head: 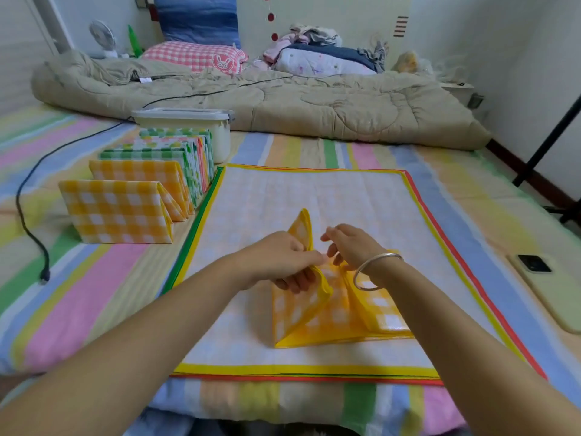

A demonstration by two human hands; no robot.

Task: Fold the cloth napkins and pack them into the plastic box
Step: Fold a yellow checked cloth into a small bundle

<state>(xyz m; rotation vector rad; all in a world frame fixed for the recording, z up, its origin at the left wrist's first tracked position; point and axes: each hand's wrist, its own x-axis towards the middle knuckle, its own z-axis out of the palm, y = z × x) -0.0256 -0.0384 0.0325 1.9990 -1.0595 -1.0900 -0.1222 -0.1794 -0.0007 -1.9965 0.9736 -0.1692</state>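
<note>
Left hand: the left hand gripped a raised flap of the yellow-and-white checked cloth napkin, thumb on top and fingers curled beneath the fold.
Right hand: the right hand, at 3 o'clock of the left and just beside its fingertips, had its fingers curled down over the napkin; whether they pinched the cloth could not be told.
Wrist: a thin silver metal bangle circled the right wrist.
Napkin: partly folded, its layers fanned apart, one corner standing up at 12 o'clock of the left hand.
Under it: a flat stack of pale checked napkins with yellow, red and green borders bore the napkin.
10 o'clock: a row of folded checked napkins, yellow nearest, then orange and green, stood on edge beside the stack.
11 o'clock: the white rectangular plastic box, lid on, stood just behind the row's far end.
9 o'clock: a black cable curved across the pastel striped bedsheet.
3 o'clock: a pale smartphone lay on the sheet.
12 o'clock: a rumpled beige quilt lay well beyond.
</note>
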